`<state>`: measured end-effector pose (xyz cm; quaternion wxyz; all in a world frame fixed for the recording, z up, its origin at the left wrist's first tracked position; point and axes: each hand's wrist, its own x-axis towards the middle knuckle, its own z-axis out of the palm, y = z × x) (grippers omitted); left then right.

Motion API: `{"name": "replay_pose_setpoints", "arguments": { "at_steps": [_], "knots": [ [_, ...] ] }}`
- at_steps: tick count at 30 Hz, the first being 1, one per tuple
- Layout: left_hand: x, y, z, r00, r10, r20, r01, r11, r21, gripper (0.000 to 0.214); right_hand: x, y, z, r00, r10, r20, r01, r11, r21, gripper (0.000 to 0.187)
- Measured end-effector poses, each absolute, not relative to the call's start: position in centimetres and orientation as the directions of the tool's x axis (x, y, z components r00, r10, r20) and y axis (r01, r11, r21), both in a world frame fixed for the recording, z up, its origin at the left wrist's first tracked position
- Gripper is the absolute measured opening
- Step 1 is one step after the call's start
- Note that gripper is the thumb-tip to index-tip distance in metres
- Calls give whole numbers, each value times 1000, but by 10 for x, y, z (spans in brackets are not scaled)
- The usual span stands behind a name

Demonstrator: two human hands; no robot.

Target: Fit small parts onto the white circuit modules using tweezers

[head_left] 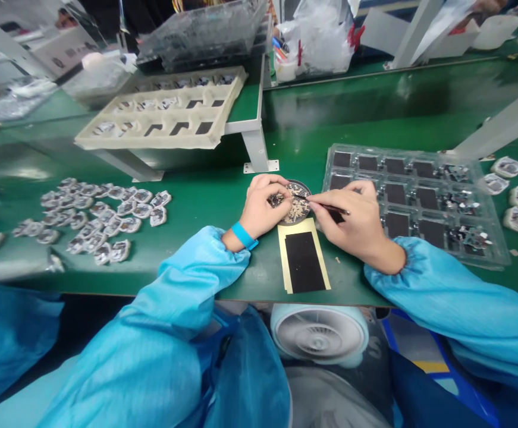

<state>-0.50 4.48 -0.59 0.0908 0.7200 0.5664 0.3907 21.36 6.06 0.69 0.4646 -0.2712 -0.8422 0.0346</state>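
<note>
A round dish (302, 209) full of small beige and black pieces stands on the green bench. Over its left side, my left hand (265, 202) has its fingers curled and pinched; what lies between the fingertips, if anything, is too small to make out. My right hand (352, 217) grips dark, thin tweezers (339, 209), their tip over the dish. Just below the dish lies a yellow backing sheet (284, 255) bearing a black rectangular sheet (304, 261).
To the right is a clear plastic tray (493, 238) holding black rectangles and small electronic parts. Many small wrapped units (98, 214) cover the left bench. A beige tray (151, 142) sits on a raised shelf; a fan (319, 334) is below the bench edge.
</note>
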Motion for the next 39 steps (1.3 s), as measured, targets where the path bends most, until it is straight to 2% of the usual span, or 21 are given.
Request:
{"name": "replay_pose_setpoints", "arguments": {
  "at_steps": [7,28,39],
  "knots": [
    [-6,46,-8,43,864,502,734,-368,571,10,219,60,11,-344,545,765,413,819,-398,5],
    [-8,51,-13,23,896,443,739,-314,597,14,215,66,2,-369,554,746,387,822,-419,10],
    [-9,47,-12,35,888,458,737,-332,589,11,216,65,7,-323,556,765,385,816,-431,8]
  ]
}}
